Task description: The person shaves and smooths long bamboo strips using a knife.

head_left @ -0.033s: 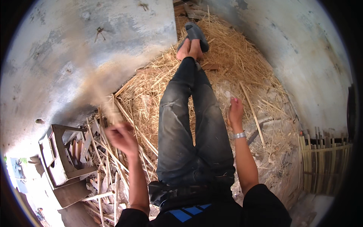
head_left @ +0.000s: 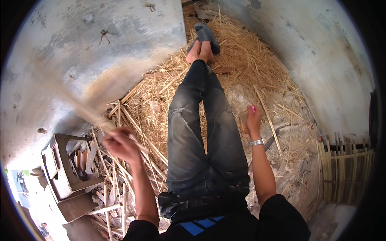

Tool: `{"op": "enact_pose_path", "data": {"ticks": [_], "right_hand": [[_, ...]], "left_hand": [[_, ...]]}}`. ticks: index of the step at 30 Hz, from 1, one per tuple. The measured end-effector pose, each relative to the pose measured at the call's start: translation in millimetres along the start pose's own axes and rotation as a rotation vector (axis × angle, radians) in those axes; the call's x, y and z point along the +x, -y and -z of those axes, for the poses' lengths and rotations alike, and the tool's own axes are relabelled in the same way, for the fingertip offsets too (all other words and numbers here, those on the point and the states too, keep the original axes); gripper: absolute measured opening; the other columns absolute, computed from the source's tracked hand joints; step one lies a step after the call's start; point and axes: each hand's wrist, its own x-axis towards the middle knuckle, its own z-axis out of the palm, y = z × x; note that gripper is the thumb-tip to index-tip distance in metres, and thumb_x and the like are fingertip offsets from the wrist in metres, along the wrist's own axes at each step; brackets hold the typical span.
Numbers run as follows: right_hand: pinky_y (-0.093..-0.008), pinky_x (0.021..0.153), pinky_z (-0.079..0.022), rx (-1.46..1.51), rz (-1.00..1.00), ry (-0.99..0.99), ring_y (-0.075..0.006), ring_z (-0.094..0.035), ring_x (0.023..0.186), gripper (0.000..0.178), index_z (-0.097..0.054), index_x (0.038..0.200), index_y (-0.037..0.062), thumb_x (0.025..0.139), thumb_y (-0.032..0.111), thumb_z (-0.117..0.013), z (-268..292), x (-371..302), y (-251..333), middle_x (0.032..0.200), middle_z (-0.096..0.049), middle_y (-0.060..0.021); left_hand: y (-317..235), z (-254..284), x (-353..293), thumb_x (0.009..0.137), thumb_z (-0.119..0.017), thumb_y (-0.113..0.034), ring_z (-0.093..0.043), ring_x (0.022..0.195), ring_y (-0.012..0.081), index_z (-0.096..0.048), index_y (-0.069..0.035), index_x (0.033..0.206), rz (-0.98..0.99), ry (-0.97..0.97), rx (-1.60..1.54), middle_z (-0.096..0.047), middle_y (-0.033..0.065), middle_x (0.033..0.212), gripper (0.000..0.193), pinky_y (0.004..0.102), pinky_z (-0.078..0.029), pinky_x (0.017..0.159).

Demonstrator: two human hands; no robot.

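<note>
My left hand (head_left: 122,146) is closed around a pale bamboo stick (head_left: 94,116), which slants up and to the left toward the wall. Its far part is smeared by motion, and a short end sticks out below my fist. On the right, beside my outstretched legs (head_left: 193,120), my right hand (head_left: 253,123) is raised above the floor with its fingers curled. A small pink spot shows at the fingertips; whether it is an object or a nail, I cannot tell. A metal band (head_left: 257,142) circles that wrist.
Straw and thin shavings (head_left: 245,52) cover the floor around my feet. Loose bamboo lengths (head_left: 123,209) lie at left, by a broken wooden frame (head_left: 60,164). Worn whitewashed walls (head_left: 132,28) rise on both sides. A row of upright bamboo slats (head_left: 348,174) stands at right.
The stick in my left hand has swung over to the left, and that hand has moved slightly left. My right hand has shifted a little.
</note>
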Motion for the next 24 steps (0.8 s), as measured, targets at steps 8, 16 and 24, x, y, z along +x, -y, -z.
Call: {"op": "enact_pose_path", "data": {"ticks": [8,16,24], "right_hand": [[-0.0507,0.087,-0.051,-0.346,-0.341,0.123,-0.0457,-0.065,0.098,0.045,-0.067,0.111,0.0023,0.085,0.039,-0.071,50.1,-125.9,-178.9,0.101,-0.069,-0.0256],[-0.0515,0.095,-0.049,-0.771,-0.576,-0.235,-0.0433,-0.061,0.113,0.052,-0.057,0.126,0.0015,0.082,0.025,-0.074,74.6,-218.9,-234.8,0.116,-0.065,-0.0244],[-0.0505,0.095,-0.052,-0.579,-0.634,0.002,-0.0448,-0.065,0.107,0.054,-0.055,0.124,-0.0004,0.08,0.022,-0.074,87.0,-238.1,-276.4,0.113,-0.067,-0.0264]], "left_hand": [[-94.1,-49.0,76.3,0.105,-0.056,-0.019,-0.075,0.095,0.0258,-0.053,0.0,0.128,-0.022,-0.103,-0.2,-0.074,0.0213,0.107,0.03,0.0314,-0.067,0.069],[-111.4,-138.3,31.3,0.101,-0.065,-0.012,-0.074,0.093,0.0216,-0.061,0.002,0.121,0.103,0.247,-0.465,-0.074,0.0179,0.105,0.025,0.0309,-0.064,0.074],[-118.9,-281.0,-62.7,0.096,-0.071,-0.01,-0.07,0.077,0.009,-0.067,0.0,0.119,0.181,0.669,-0.396,-0.075,0.0071,0.091,0.025,0.0242,-0.056,0.067]]}}
